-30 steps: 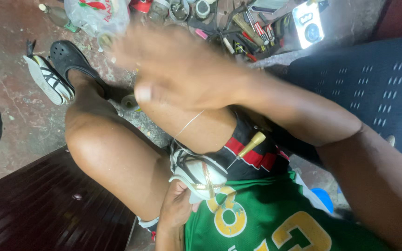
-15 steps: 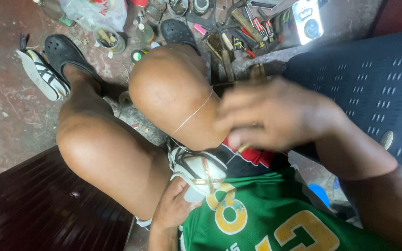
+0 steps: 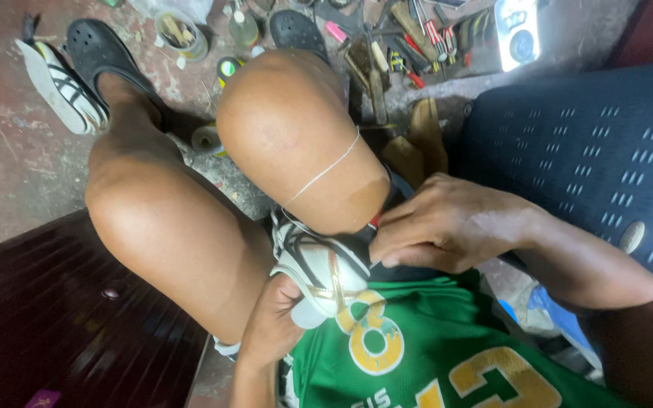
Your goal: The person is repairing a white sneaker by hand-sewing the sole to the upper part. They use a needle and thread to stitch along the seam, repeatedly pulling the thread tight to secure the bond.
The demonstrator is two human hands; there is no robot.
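Down between the knees, the left hand (image 3: 273,325) cups a white shoe (image 3: 319,276) from below; the right hand (image 3: 447,223) pinches thread (image 3: 323,172) at its upper. Light, pliable; likely steadiest gripped at the sole.

floor: black clog (image 3: 103,57) | striped sneaker (image 3: 58,87) | hand tools (image 3: 410,38) | right: blue plastic chair (image 3: 598,151)

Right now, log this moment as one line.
left hand: holds white shoe | right hand: at shoe edge | thread: across knee
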